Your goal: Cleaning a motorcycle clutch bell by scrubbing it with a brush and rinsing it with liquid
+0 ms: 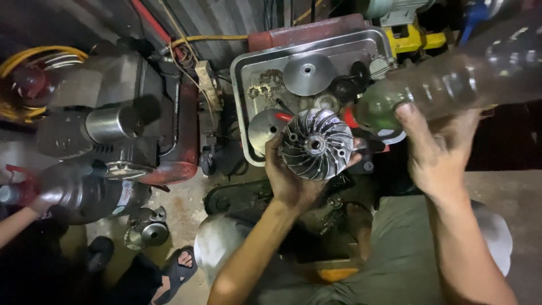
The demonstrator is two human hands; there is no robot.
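My left hand (293,175) grips a round metal pulley with curved fan fins (316,144), holding it face up over the near edge of a metal tray (243,85). My right hand (435,152) is wrapped around a clear plastic bottle (468,79), tilted so its mouth end points down toward the finned pulley. In the tray lie a flat metal disc (307,73), a smaller shiny round part (264,127), dark round parts and small bits.
A red and black engine or compressor (124,124) stands at the left with a yellow hose (39,53). Another person's hand (39,200) and sandalled foot (180,265) show at the lower left beside a shiny metal part (147,229). My knees are below.
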